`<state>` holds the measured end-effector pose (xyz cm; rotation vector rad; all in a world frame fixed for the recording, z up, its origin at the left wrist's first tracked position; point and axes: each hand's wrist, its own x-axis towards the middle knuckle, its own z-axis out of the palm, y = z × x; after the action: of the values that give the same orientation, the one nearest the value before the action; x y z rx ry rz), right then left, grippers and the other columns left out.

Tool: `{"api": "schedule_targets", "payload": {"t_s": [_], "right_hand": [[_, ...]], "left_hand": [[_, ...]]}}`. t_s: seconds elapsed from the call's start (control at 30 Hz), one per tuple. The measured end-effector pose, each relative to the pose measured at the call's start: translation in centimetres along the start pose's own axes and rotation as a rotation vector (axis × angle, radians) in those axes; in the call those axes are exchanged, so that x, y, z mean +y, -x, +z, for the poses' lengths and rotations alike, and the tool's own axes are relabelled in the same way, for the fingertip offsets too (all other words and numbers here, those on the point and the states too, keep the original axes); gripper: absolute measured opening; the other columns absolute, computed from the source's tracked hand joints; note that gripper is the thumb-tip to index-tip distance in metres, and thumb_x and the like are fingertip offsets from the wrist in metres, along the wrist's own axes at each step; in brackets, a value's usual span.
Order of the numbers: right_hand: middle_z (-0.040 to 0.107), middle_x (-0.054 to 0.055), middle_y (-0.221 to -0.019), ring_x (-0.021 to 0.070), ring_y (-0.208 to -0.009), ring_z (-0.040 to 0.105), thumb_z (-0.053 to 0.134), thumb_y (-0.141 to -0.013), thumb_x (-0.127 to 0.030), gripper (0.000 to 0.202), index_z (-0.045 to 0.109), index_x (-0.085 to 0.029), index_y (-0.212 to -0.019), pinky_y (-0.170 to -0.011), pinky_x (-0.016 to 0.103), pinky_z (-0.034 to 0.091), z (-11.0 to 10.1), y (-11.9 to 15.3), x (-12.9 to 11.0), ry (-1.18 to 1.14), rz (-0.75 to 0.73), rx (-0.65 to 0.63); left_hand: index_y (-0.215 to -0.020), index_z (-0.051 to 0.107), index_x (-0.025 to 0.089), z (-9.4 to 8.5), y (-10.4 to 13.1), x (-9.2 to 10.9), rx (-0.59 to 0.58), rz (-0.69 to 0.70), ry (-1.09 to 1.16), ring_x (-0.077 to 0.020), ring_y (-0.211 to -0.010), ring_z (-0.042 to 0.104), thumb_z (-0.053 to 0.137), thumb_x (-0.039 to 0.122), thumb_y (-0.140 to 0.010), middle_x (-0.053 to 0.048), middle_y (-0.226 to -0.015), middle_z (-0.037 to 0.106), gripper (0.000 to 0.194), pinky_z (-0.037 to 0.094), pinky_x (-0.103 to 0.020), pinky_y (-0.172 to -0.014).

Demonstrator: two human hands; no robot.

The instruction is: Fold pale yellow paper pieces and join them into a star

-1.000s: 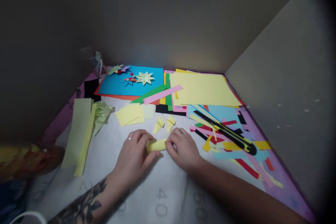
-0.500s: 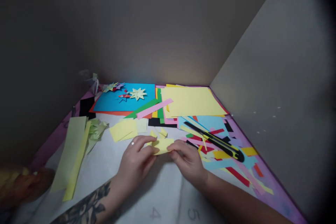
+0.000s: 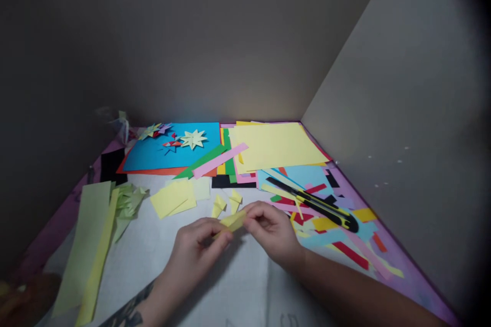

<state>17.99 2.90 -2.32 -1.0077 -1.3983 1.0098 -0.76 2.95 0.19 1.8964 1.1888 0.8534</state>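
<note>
A small piece of yellow paper [image 3: 235, 222] is stretched between my hands, seen at a slant. My left hand [image 3: 201, 245] pinches its left end between thumb and fingers. Its right end is in the closed fingers of my right hand [image 3: 273, 230]. Just beyond lie two small folded yellow pieces [image 3: 219, 206]. Farther left, several yellow paper squares [image 3: 174, 198] overlap on the white cloth [image 3: 153, 255].
A black and yellow utility knife [image 3: 318, 205] lies on coloured paper scraps at right. Behind are a blue sheet [image 3: 149, 156] bearing folded paper stars [image 3: 194, 139] and a pale yellow sheet stack [image 3: 276, 145]. Long yellow-green strips [image 3: 88, 240] and crumpled paper [image 3: 128, 207] lie left.
The yellow paper has turned from facing me to a narrow, slanted view, its right end higher. The view has shifted slightly, and the two folded pieces show more fully.
</note>
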Motion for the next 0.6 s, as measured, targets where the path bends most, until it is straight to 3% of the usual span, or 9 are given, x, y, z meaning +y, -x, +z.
{"api": "schedule_targets", "payload": {"t_s": [0.1, 0.17, 0.27, 0.47, 0.6], "right_hand": [[0.064, 0.004, -0.078, 0.0160, -0.075, 0.062, 0.060, -0.080, -0.018, 0.010, 0.058, -0.020, -0.070, -0.070, 0.029, 0.051, 0.15, 0.14, -0.13, -0.034, 0.051, -0.032], [0.064, 0.004, -0.078, 0.0155, -0.074, 0.062, 0.061, -0.078, -0.018, 0.011, 0.057, -0.019, -0.069, -0.069, 0.028, 0.051, 0.29, 0.25, -0.25, -0.058, 0.077, -0.024], [0.063, 0.003, -0.077, 0.0145, -0.072, 0.061, 0.063, -0.075, -0.019, 0.012, 0.056, -0.019, -0.065, -0.066, 0.026, 0.051, 0.61, 0.32, -0.49, -0.107, 0.125, 0.027], [0.065, 0.004, -0.077, 0.0153, -0.071, 0.062, 0.065, -0.070, -0.019, 0.014, 0.055, -0.019, -0.060, -0.065, 0.027, 0.052, 0.97, 0.23, -0.92, -0.181, 0.228, 0.076], [0.064, 0.004, -0.079, 0.0161, -0.075, 0.062, 0.066, -0.070, -0.022, 0.014, 0.055, -0.019, -0.062, -0.067, 0.028, 0.052, 1.02, 0.34, -0.91, -0.185, 0.256, 0.087]], "left_hand": [[-0.076, 0.067, 0.018, 0.12, 0.06, 0.25, 0.033, 0.050, 0.008, -0.0161, -0.081, 0.066, 0.062, 0.023, -0.080, -0.006, -0.088, 0.071, 0.007, 0.052, -0.024, -0.069], [-0.070, 0.066, 0.018, 0.18, -0.02, 0.40, 0.048, 0.040, 0.043, -0.0151, -0.075, 0.066, 0.063, 0.021, -0.079, -0.005, -0.082, 0.071, 0.011, 0.052, -0.023, -0.065], [-0.062, 0.065, 0.018, 0.26, -0.19, 0.59, 0.068, -0.025, 0.110, -0.0138, -0.065, 0.065, 0.064, 0.020, -0.076, -0.003, -0.070, 0.069, 0.015, 0.051, -0.023, -0.059], [-0.054, 0.060, 0.016, 0.42, -0.19, 0.96, 0.074, -0.201, 0.206, -0.0139, -0.060, 0.063, 0.067, 0.023, -0.073, -0.004, -0.067, 0.070, 0.021, 0.050, -0.023, -0.056], [-0.052, 0.059, 0.016, 0.50, -0.05, 0.97, 0.083, -0.236, 0.226, -0.0135, -0.059, 0.062, 0.069, 0.025, -0.071, -0.003, -0.066, 0.069, 0.023, 0.049, -0.023, -0.055]]}}
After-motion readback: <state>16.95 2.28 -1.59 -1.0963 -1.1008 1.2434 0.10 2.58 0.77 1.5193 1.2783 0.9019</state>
